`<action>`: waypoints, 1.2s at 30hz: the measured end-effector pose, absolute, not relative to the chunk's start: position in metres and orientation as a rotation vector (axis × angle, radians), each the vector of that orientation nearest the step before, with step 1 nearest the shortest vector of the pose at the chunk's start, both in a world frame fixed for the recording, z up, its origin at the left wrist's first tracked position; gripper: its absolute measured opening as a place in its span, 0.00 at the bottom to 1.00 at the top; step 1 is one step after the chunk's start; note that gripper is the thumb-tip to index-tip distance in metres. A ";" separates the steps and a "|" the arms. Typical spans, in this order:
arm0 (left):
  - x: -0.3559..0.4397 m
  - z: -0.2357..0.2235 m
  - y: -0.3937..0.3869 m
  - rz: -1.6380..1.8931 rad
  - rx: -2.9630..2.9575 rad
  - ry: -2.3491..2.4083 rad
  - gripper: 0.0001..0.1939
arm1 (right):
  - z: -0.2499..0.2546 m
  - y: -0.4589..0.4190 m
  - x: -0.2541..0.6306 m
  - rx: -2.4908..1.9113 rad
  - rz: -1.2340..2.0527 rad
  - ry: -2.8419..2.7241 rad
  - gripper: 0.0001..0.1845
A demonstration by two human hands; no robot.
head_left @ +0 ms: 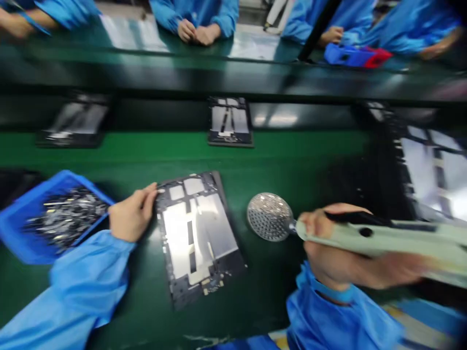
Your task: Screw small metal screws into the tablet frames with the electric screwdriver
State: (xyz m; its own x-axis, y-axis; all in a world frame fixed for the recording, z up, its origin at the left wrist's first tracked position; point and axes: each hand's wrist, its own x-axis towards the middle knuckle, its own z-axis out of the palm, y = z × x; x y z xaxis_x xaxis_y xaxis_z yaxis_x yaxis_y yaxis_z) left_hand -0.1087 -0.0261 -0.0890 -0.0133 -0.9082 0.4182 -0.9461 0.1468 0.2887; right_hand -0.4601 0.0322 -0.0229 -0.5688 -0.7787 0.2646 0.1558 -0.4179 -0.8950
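left hand (133, 211), left of centre, is pinching the panel (199, 233) by its upper-left corner; right hand (323, 238), right of centre, is wrapping its fingers round the tool (386, 240).

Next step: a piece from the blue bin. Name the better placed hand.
Likely the left hand, beside the blue bin, though holding the panel; the right hand, farther off, grips a green handle.

Room opens between tablet (199, 236) and perforated head (270, 217) (narrowly), while blurred panels (428, 167) seemingly block the right.
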 end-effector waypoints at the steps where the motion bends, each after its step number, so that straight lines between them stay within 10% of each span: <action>1: -0.109 -0.088 -0.029 0.064 1.793 -1.893 0.17 | -0.023 0.027 -0.459 -1.037 -2.029 1.204 0.39; 36: -0.136 -0.058 -0.035 -1.374 1.761 -1.279 0.15 | -0.046 0.001 -0.451 -1.117 -1.942 1.333 0.38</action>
State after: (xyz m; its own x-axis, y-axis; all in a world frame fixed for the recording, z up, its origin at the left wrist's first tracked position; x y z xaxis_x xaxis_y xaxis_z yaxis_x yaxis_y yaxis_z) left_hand -0.1360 -0.0345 -0.0581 0.0197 -0.9138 -0.4058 -0.3393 -0.3879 0.8570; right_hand -0.4513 0.0008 -0.0463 -0.5192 -0.7870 0.3333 -0.0281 -0.3740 -0.9270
